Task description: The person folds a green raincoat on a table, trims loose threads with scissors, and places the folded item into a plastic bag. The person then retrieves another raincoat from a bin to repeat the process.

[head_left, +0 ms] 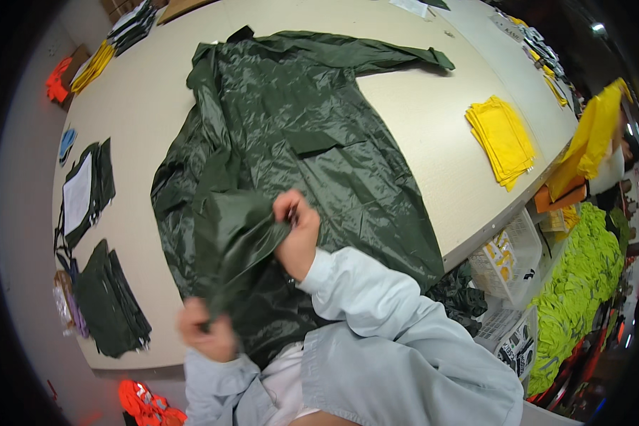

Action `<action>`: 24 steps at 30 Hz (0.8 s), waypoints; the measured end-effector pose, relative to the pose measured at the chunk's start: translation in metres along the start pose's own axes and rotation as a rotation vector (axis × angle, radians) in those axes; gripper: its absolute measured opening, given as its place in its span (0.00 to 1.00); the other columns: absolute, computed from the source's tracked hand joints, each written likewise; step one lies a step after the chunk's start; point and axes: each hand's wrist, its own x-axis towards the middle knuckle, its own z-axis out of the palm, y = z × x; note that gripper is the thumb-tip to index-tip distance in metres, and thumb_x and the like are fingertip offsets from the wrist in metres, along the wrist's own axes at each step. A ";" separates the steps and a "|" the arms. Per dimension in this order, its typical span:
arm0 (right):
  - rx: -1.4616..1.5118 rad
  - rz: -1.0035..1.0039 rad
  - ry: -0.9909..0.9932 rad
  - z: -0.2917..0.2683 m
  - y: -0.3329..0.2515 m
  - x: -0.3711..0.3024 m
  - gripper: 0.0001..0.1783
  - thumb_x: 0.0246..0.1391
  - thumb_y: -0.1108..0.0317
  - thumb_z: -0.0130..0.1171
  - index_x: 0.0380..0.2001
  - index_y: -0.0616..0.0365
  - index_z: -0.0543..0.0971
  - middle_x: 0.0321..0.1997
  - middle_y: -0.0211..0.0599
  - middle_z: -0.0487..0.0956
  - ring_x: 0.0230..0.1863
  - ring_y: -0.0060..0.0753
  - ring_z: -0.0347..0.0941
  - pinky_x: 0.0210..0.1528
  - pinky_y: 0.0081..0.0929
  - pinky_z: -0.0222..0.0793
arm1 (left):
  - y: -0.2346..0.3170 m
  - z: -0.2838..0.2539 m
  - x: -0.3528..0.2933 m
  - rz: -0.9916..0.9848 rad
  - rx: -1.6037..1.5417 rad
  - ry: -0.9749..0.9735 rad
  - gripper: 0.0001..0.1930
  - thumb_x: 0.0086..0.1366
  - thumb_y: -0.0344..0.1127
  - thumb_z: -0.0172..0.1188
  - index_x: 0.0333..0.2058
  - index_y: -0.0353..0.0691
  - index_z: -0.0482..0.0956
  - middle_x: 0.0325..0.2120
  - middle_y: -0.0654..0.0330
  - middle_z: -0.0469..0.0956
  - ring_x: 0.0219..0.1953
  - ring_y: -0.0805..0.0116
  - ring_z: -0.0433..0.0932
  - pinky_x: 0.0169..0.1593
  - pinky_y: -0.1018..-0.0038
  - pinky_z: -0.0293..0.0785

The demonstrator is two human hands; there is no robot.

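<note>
A dark green, shiny raincoat [284,106] lies spread over the pale table, its collar at the far side and one sleeve stretched out to the far right. Near the coat's middle, my right hand [298,231] pinches a raised fold of its fabric. Closer to me and further left, my left hand [207,330] is closed on the lower part of the same fabric, slightly smeared by motion. Between the two hands the cloth is lifted and bunched. Whether this piece is a sleeve or a front panel, I cannot tell.
On the pale table [419,106] are folded yellow cloths [500,142] at right and folded dark green pieces [110,302] at left. White baskets [508,259] and lime-yellow garments [575,298] lie beyond the right edge. Another person there handles a yellow garment [589,138].
</note>
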 end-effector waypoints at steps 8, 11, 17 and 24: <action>-0.323 -0.051 -0.325 -0.058 0.057 0.128 0.17 0.49 0.60 0.56 0.41 0.55 0.77 0.39 0.34 0.78 0.32 0.27 0.74 0.31 0.25 0.73 | -0.232 -0.214 0.072 -0.461 0.222 0.855 0.10 0.58 0.33 0.52 0.38 0.38 0.73 0.34 0.61 0.71 0.36 0.72 0.67 0.40 0.78 0.66; -0.209 0.539 0.308 -0.146 0.162 0.268 0.17 0.59 0.58 0.43 0.43 0.55 0.75 0.30 0.33 0.74 0.24 0.23 0.67 0.26 0.21 0.67 | -0.323 -0.316 0.051 -0.750 -0.364 1.030 0.22 0.60 0.46 0.52 0.49 0.40 0.69 0.45 0.59 0.72 0.43 0.69 0.71 0.43 0.78 0.69; -0.051 0.573 0.566 -0.239 0.257 0.390 0.18 0.56 0.64 0.46 0.51 0.48 0.69 0.44 0.30 0.71 0.40 0.29 0.63 0.36 0.32 0.61 | -0.272 -0.207 0.040 -1.093 0.179 0.981 0.30 0.58 0.47 0.55 0.57 0.43 0.60 0.57 0.59 0.60 0.59 0.63 0.55 0.59 0.70 0.51; 0.154 0.142 0.281 -0.173 0.211 0.386 0.19 0.56 0.71 0.47 0.52 0.59 0.70 0.55 0.34 0.70 0.54 0.26 0.64 0.50 0.23 0.56 | -0.234 -0.105 0.045 -0.792 0.156 0.711 0.20 0.64 0.34 0.46 0.54 0.38 0.61 0.50 0.59 0.65 0.53 0.69 0.63 0.58 0.73 0.55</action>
